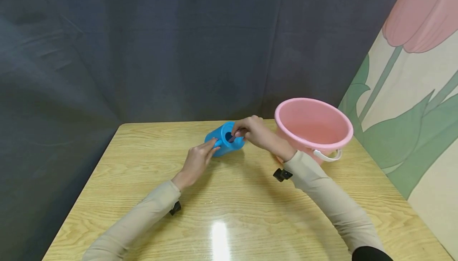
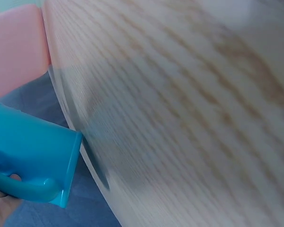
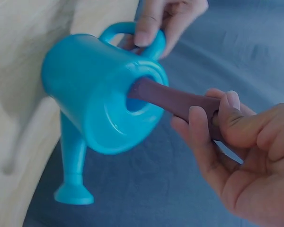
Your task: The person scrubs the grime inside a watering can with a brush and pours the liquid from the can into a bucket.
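Observation:
A blue watering can (image 1: 226,150) is tilted above the far part of the table, its top opening turned toward the right hand. My left hand (image 1: 196,160) grips its looped handle (image 3: 114,30). In the right wrist view, the can's spout (image 3: 73,153) ends in a flared rose. Pinched between the thumb and fingers of my right hand (image 1: 258,133) is a brownish-purple handle (image 3: 180,101) with a hole near its end. Its other end goes into the can's opening and is hidden inside, so I cannot tell what tool it belongs to.
A pink bucket (image 1: 286,136) with a white grip on its bail (image 1: 328,157) stands at the right, close beside the right forearm. The wooden table (image 1: 150,153) ends at a dark curtain (image 1: 179,54) behind. A wall with painted tulips (image 1: 397,134) runs along the right side.

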Available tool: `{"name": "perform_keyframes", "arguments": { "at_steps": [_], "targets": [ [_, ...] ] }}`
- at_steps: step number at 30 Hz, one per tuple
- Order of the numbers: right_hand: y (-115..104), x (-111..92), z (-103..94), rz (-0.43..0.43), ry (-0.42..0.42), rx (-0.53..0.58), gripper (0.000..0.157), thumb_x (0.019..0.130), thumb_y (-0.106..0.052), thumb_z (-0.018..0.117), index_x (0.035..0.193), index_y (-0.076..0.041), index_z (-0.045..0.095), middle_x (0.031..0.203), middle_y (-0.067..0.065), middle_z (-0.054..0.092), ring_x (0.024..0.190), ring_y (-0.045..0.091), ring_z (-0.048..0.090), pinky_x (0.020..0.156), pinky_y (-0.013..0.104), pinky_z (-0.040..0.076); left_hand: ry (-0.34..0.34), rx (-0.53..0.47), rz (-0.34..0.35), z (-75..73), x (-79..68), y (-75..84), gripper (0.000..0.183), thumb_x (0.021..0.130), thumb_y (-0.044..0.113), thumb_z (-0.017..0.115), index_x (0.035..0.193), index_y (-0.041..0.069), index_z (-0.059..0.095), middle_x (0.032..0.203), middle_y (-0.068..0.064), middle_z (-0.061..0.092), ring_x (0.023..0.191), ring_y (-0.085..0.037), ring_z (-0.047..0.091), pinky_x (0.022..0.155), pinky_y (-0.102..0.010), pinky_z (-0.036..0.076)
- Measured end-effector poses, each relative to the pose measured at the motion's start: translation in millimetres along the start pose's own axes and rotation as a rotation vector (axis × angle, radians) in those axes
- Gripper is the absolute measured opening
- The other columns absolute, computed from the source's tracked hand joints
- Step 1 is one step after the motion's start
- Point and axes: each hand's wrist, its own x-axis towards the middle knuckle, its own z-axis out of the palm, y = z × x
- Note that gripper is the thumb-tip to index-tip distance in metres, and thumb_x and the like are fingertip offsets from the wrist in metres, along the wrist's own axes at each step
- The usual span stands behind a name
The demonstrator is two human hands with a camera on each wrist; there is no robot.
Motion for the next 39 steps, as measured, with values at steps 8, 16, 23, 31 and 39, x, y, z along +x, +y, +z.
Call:
{"name": "perform_keyframes", "arguments": {
  "at_steps": [8,16,23,31,39],
  "targets": [
    [5.5,0.9,4.6,0.019,-0.047,0.010,0.020,0.091,0.011,0.061,0.086,-0.002,0.075,0.082,0.004,0.072,0.067,0.017,0.061,0.060,0.027,0.052,-0.011,-0.003,-0.013,-0.1,-0.1,-2.3,0.028,0.097,0.005,0.063,0.123,-0.005,0.065,0.116,-0.021,0.068,0.102,-0.033,0.068,0.085,-0.036,0.057],
    [14.3,1.0,19.9,0.031,-0.072,0.017,0.015,0.091,0.007,0.065,0.084,-0.002,0.073,0.082,0.007,0.072,0.066,0.024,0.068,0.058,0.023,0.055,-0.031,0.007,-0.008,1.3,2.0,-0.7,0.028,0.097,0.006,0.062,0.123,-0.004,0.065,0.117,-0.020,0.068,0.102,-0.032,0.068,0.084,-0.036,0.057],
    [7.1,0.9,11.0,-0.015,-0.057,0.009,0.020,0.089,0.015,0.062,0.082,0.000,0.073,0.079,0.006,0.071,0.063,0.021,0.065,0.055,0.024,0.054,-0.012,0.017,0.015,1.4,2.2,-1.8,0.030,0.095,0.005,0.065,0.123,-0.005,0.065,0.116,-0.021,0.068,0.098,-0.033,0.070,0.081,-0.037,0.058],
    [-7.7,0.6,-3.4,-0.002,-0.038,-0.081,0.021,0.088,0.014,0.062,0.082,-0.003,0.074,0.076,0.001,0.070,0.063,0.013,0.059,0.056,0.026,0.050,-0.010,0.018,0.027,1.5,2.4,-2.0,0.032,0.094,0.003,0.066,0.123,-0.008,0.064,0.117,-0.024,0.067,0.099,-0.035,0.069,0.082,-0.037,0.058],
    [0.1,0.4,3.8,-0.026,-0.066,-0.078,0.022,0.087,0.016,0.062,0.082,-0.002,0.073,0.078,0.003,0.070,0.066,0.013,0.061,0.061,0.026,0.053,-0.013,0.015,0.017,1.7,2.9,-1.4,0.032,0.094,0.002,0.066,0.124,-0.008,0.064,0.117,-0.024,0.067,0.097,-0.034,0.070,0.080,-0.037,0.059]
  ]
}}
